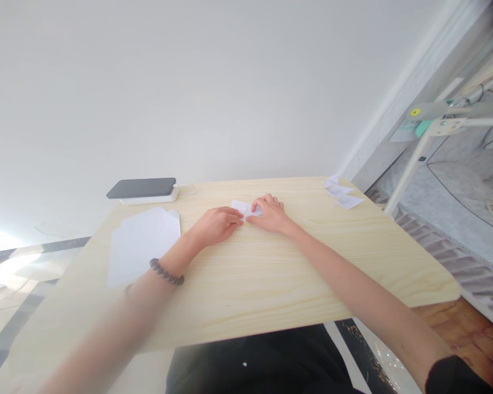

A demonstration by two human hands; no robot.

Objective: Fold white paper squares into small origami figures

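A small white folded paper (241, 207) lies near the middle of the light wooden table (271, 273). Both hands rest on it. My left hand (216, 224) lies with fingers together, their tips pressing the paper's near edge. My right hand (271, 213) has its fingers curled down onto the paper's right side, covering part of it. A dark bead bracelet (166, 272) circles my left wrist.
A stack of white sheets (143, 241) lies at the table's left. A dark phone (142, 187) on a white charger sits at the far left edge. Small paper pieces (342, 192) lie at the far right corner. A white stand (419, 153) rises to the right, off the table.
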